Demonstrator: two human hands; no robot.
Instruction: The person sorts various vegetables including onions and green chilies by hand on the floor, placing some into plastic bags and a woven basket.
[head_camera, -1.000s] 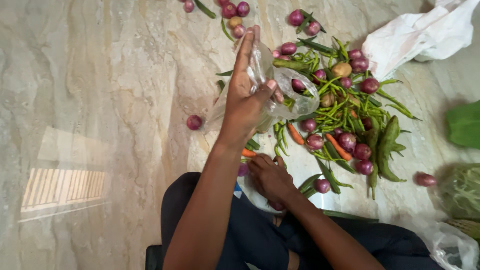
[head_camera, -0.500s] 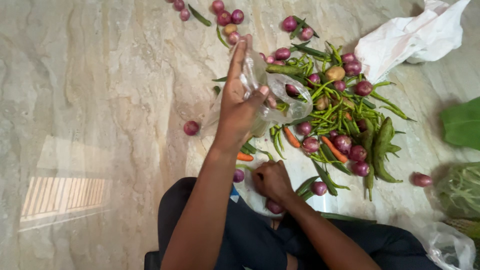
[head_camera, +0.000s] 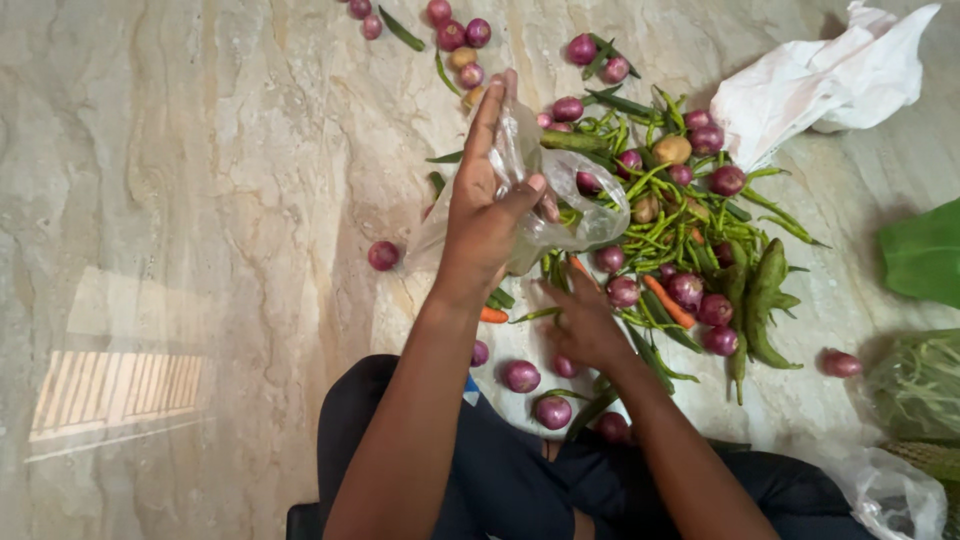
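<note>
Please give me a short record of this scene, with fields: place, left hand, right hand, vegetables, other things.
place: marble floor, person seated
left hand: left hand raised, grip on a clear plastic bag
right hand: right hand empty, fingers spread over the green chillies
vegetables: red onions, small carrots, green beans, all loose in a pile
other things: white bag, green leaf

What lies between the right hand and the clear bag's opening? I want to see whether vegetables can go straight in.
Nothing solid that I can see. The right hand rests on the green chillies just below the clear plastic bag, which the left hand holds up above the floor. Only loose chillies and a carrot lie between.
</note>
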